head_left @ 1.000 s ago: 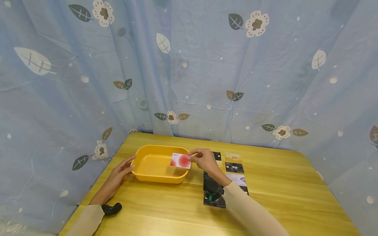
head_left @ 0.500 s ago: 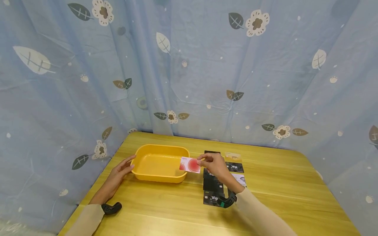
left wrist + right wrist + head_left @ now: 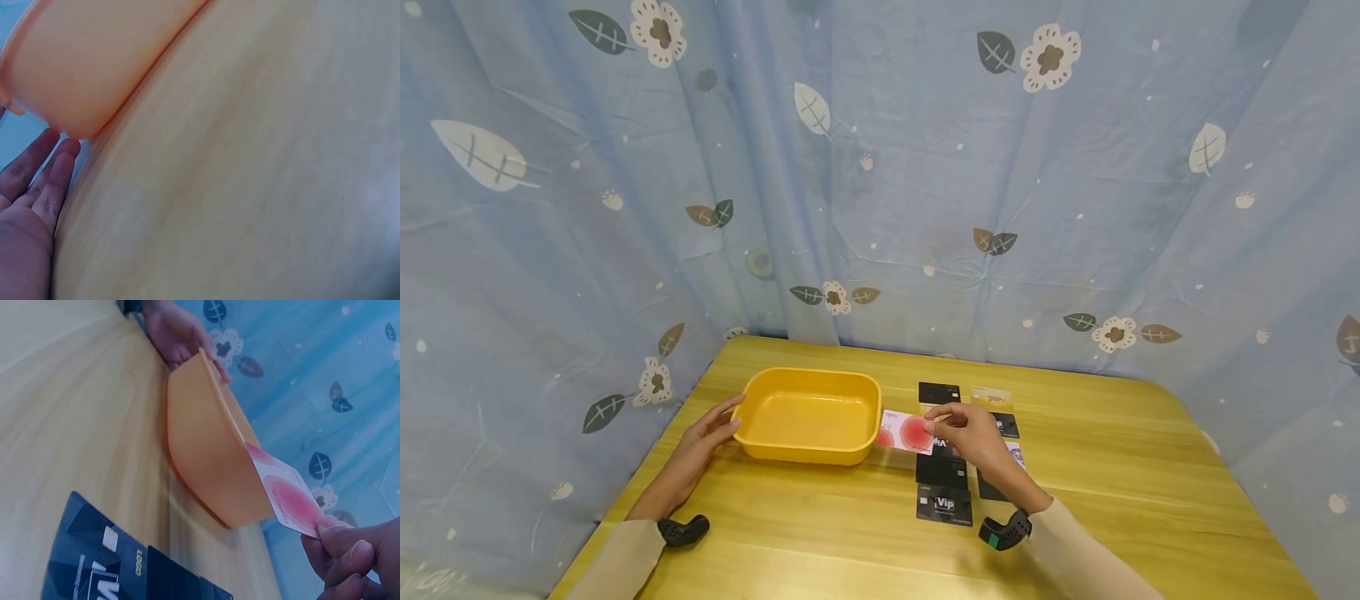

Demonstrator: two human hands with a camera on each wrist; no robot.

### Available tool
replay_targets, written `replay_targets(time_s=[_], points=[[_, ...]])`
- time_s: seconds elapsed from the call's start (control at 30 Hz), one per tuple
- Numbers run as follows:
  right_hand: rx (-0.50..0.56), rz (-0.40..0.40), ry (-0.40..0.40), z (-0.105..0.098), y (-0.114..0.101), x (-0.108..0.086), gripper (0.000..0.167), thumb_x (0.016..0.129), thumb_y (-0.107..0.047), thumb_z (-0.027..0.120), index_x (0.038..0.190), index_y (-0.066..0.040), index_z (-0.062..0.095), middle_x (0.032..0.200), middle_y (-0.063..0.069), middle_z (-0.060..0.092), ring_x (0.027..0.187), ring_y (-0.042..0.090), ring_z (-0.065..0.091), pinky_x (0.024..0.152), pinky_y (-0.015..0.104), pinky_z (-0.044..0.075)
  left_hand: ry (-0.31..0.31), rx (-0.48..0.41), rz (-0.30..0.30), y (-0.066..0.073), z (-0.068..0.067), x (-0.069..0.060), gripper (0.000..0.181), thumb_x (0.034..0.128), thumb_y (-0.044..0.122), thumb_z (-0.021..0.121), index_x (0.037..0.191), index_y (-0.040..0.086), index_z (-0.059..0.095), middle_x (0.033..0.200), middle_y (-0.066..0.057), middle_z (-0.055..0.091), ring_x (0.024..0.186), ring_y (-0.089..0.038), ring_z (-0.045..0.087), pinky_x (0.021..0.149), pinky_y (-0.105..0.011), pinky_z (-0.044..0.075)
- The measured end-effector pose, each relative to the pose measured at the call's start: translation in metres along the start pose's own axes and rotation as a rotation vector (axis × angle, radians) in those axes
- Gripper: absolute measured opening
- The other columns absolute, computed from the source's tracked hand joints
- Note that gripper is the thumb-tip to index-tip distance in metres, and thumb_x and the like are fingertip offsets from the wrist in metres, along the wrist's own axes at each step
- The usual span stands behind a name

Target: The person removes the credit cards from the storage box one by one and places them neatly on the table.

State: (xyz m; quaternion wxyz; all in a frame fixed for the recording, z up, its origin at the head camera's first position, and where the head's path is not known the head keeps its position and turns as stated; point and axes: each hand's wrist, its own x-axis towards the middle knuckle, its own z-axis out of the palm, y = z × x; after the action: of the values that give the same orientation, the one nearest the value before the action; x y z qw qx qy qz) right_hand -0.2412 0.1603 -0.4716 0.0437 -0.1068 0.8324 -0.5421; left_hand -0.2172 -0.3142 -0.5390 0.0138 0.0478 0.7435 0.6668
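Note:
My left hand (image 3: 703, 437) holds the left end of a yellow plastic basin (image 3: 805, 455), with fingertips over its rim. In the left wrist view, several fingers (image 3: 57, 181) lie against the outside of the basin (image 3: 81, 81). Between thumb and fingers my right hand (image 3: 973, 437) pinches one corner of a white and red card (image 3: 904, 432). That card (image 3: 287, 494) is raised just outside the basin's right side, over a column of dark cards. Part of the column is hidden behind the card and hand.
Below the held card lies a black VIP card (image 3: 943, 505), with a black card (image 3: 938, 392) at the column's far end. A second column to the right includes a gold card (image 3: 992, 397), partly covered by my right arm. A patterned blue curtain (image 3: 917, 167) hangs behind the wooden table (image 3: 1112, 467).
My right hand has drawn the white and red card rightward, from over the basin to outside its right rim. The left hand has stayed on the basin, which has not visibly moved.

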Motion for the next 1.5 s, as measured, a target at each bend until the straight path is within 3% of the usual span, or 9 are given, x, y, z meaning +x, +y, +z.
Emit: replay_targets(time_s=[0.23,0.5,0.8,0.97,1.17,1.3,1.5], points=[[0.031,0.029,0.031,-0.014,0.008,-0.011,0.014,0.091,-0.022,0.080,0.105,-0.019,0.080,0.066,0.011,0.057,0.049,0.018,0.039,0.046,0.028,0.033,0.006,0.003,-0.001,0.002,0.000,0.000,0.063,0.1068,0.039,0.057,0.162,0.019,0.035,0.168,-0.012,0.024,0.128,0.002,0.046,0.100,-0.022,0.047],[0.022,0.082,0.055,-0.026,0.022,-0.026,0.015,0.091,-0.020,0.081,0.104,-0.015,0.079,0.071,0.014,0.060,0.051,0.018,0.043,0.049,0.028,0.038,0.005,0.001,-0.010,0.004,0.001,-0.001,0.064,0.1067,0.040,0.057,0.162,0.018,0.034,0.168,-0.012,0.023,0.129,0.002,0.045,0.100,-0.020,0.047],[0.016,0.168,0.099,-0.042,0.034,-0.043,0.015,0.092,-0.016,0.079,0.106,-0.013,0.079,0.068,0.005,0.057,0.050,0.016,0.037,0.048,0.026,0.034,0.002,0.001,-0.005,0.002,0.001,0.000,0.063,0.1071,0.040,0.056,0.162,0.019,0.035,0.169,-0.011,0.022,0.131,0.002,0.042,0.099,-0.020,0.047],[0.025,0.178,0.123,-0.052,0.044,-0.055,0.015,0.092,-0.012,0.078,0.107,-0.008,0.078,0.071,0.007,0.062,0.049,0.013,0.034,0.047,0.025,0.032,0.003,-0.001,-0.003,0.000,0.001,0.000,0.062,0.1072,0.040,0.056,0.162,0.019,0.035,0.168,-0.011,0.023,0.129,0.003,0.045,0.099,-0.021,0.047],[-0.034,0.222,0.153,-0.064,0.058,-0.071,0.014,0.092,-0.012,0.078,0.106,-0.007,0.078,0.084,0.005,0.072,0.053,0.013,0.041,0.047,0.025,0.036,-0.011,-0.004,-0.007,-0.001,0.002,0.000,0.061,0.1075,0.039,0.055,0.162,0.019,0.035,0.169,-0.010,0.022,0.137,-0.005,0.040,0.099,-0.020,0.046],[-0.033,0.252,0.166,-0.072,0.064,-0.079,0.015,0.094,-0.011,0.077,0.108,-0.007,0.077,0.081,0.006,0.069,0.054,0.014,0.041,0.048,0.025,0.037,-0.007,-0.004,-0.005,0.001,0.002,-0.001,0.061,0.1073,0.040,0.056,0.162,0.020,0.035,0.169,-0.009,0.021,0.144,-0.014,0.033,0.100,-0.020,0.046],[-0.043,0.264,0.160,-0.079,0.071,-0.088,0.017,0.094,-0.012,0.077,0.109,-0.005,0.077,0.080,0.007,0.067,0.060,0.013,0.046,0.051,0.023,0.039,0.002,-0.003,-0.005,0.000,0.001,0.000,0.062,0.1070,0.040,0.056,0.162,0.020,0.035,0.169,-0.010,0.021,0.142,-0.013,0.036,0.100,-0.020,0.047]])
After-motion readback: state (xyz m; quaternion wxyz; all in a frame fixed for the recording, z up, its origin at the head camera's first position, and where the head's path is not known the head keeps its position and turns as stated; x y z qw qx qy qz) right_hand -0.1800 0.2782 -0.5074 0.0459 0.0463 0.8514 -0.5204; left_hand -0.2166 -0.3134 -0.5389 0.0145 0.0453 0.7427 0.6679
